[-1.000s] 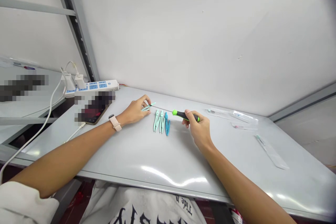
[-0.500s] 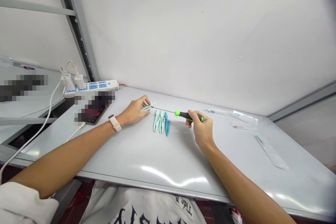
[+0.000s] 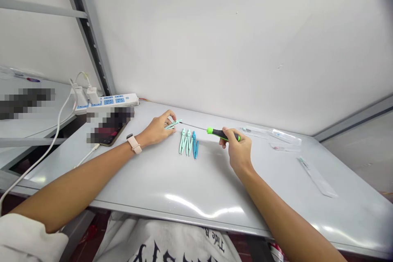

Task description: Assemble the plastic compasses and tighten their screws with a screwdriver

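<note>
My left hand [image 3: 159,127] rests on the grey table [image 3: 172,180], fingers pinched around a mint-green drawing compass [image 3: 173,124]. My right hand [image 3: 238,149] grips the black and green handle of a screwdriver [image 3: 221,134]. Its thin shaft points left, with the tip close to the compass in my left hand. Between my hands lie three more compasses [image 3: 188,141] side by side, two mint and one blue.
A white power strip [image 3: 107,101] with plugged chargers sits at the back left, beside a phone [image 3: 108,134] on a cable. Clear plastic sleeves [image 3: 272,134] and another sleeve [image 3: 316,177] lie at the right. A white wall rises behind the table.
My right hand has drawn the screwdriver to the right, so its tip has pulled slightly away from the compass. My left hand has stayed put.
</note>
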